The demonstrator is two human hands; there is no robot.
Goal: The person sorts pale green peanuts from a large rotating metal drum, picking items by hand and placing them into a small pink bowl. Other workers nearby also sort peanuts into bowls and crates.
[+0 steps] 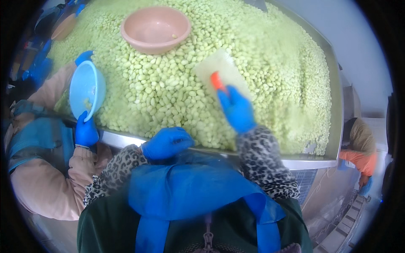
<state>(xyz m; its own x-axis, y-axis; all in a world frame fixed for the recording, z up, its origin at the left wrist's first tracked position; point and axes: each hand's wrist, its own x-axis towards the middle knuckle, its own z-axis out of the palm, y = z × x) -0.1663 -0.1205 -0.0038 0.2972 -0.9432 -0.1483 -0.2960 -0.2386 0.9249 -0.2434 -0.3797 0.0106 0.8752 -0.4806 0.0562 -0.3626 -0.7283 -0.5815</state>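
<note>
My right hand [238, 110], in a blue glove, grips the orange handle [217, 81] of a flat, pale scraper-like board [210, 64]. The board lies over a thick layer of pale-green oval pieces [164, 91], bean- or grape-like, in a large metal trough. At the trough's near rim [115, 139] rests my left hand [167, 143], also gloved in blue, its fingers bent and close together. Its palm is hidden, so I cannot tell whether anything is inside. A pink plastic basin [155, 27] sits on the pieces ahead, with one small piece inside.
To my left, a co-worker in a pink sleeve [41, 186] holds a tilted light-blue bowl [85, 90]. Another pink basin [64, 27] is farther left. The trough's metal side wall [336, 95] rises at right. Beyond it, a person in orange [359, 158] bends near a slatted conveyor-like strip [346, 221].
</note>
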